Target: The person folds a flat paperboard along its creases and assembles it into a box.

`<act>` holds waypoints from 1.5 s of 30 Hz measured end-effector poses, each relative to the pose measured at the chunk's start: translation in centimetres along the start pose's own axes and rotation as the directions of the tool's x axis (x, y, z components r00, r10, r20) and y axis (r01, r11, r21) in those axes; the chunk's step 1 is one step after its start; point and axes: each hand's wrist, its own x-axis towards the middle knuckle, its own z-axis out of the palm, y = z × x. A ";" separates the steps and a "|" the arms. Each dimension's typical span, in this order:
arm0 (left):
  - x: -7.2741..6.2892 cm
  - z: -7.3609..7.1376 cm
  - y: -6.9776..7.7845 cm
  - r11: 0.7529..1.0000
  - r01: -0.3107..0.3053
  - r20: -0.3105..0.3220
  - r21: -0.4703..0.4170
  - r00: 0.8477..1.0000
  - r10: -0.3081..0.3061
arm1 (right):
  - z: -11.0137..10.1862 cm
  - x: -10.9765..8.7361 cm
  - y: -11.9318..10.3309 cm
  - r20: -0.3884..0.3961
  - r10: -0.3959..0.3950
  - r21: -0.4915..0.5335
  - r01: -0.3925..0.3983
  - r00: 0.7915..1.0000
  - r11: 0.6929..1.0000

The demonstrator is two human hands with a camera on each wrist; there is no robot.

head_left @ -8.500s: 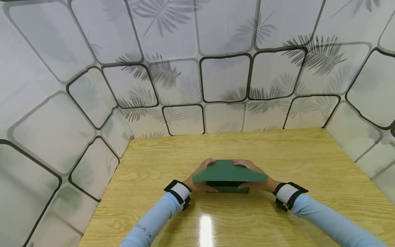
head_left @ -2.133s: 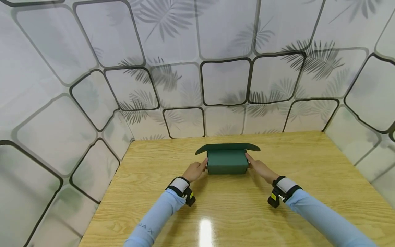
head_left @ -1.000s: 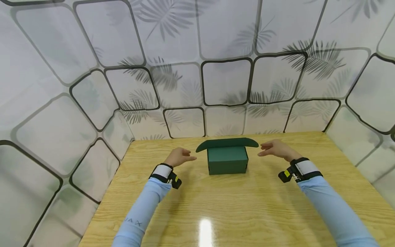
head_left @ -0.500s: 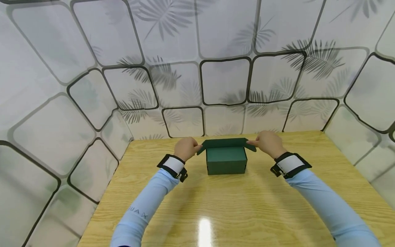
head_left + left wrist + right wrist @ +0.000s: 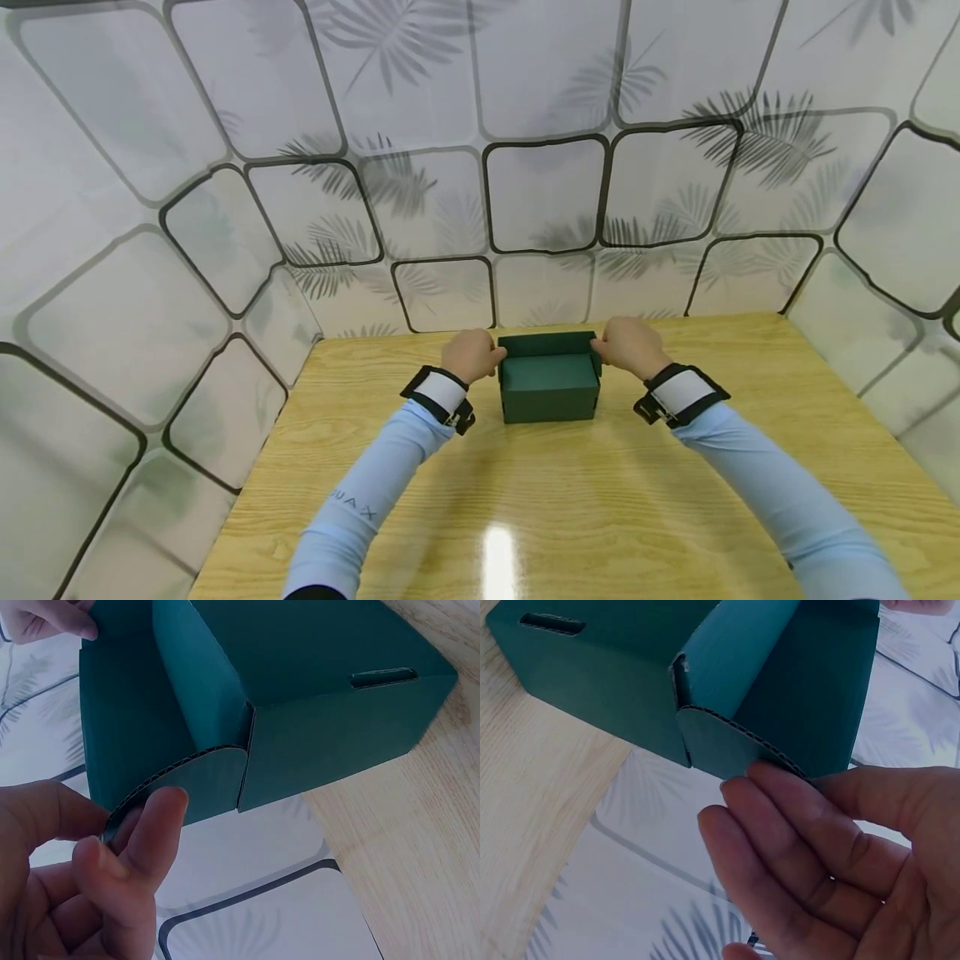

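Observation:
A dark green cardboard box (image 5: 549, 404) sits on the wooden table, its lid panel (image 5: 547, 343) raised at the back. Rounded side flaps stick out from that lid, folded inward toward the box. My left hand (image 5: 471, 356) pinches the left flap (image 5: 202, 784) between thumb and fingers. On the other side my right hand (image 5: 632, 347) pinches the right flap (image 5: 724, 742) by its curved edge. A slot (image 5: 384, 677) shows at the left end of the box, and a matching slot (image 5: 553, 624) at the right end. The box's inside is hidden.
The wooden table (image 5: 570, 500) extends around the box and carries a bright light reflection near the front. Patterned curtain-like walls (image 5: 547, 192) with leaf prints enclose it at the back and both sides.
Earlier both hands held the box sides, then moved off them and up to the lid flaps. Since half a second ago the hands have come inward, folding the outspread flaps toward the box.

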 end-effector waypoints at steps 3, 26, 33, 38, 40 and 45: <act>0.0 0.2 0.1 1.000 0.003 -0.002 0.000 1.000 -0.003 | 0.2 0.1 -0.1 0.004 0.017 0.007 -0.017 1.000 1.000; -1.3 2.1 0.6 0.991 -0.060 -0.195 0.121 0.977 0.083 | 2.1 -1.4 -0.4 -0.160 -0.042 -0.072 0.031 0.986 0.997; -2.0 3.0 0.3 0.992 -0.078 -0.256 0.097 0.961 0.101 | 3.2 -2.4 -0.5 -0.267 -0.067 -0.098 0.042 0.961 0.994; -2.3 3.4 -0.1 0.993 -0.089 -0.252 0.071 0.962 0.104 | 4.1 -2.7 -0.3 -0.360 -0.131 -0.144 0.083 0.924 0.986; -2.2 3.3 -0.1 0.995 -0.085 -0.232 0.050 0.968 0.095 | 4.3 -2.7 -0.2 -0.388 -0.159 -0.165 0.102 0.908 0.981; -1.7 2.6 0.0 0.998 -0.067 -0.173 0.014 0.982 0.068 | 4.5 -2.4 0.0 -0.400 -0.176 -0.168 0.117 0.899 0.979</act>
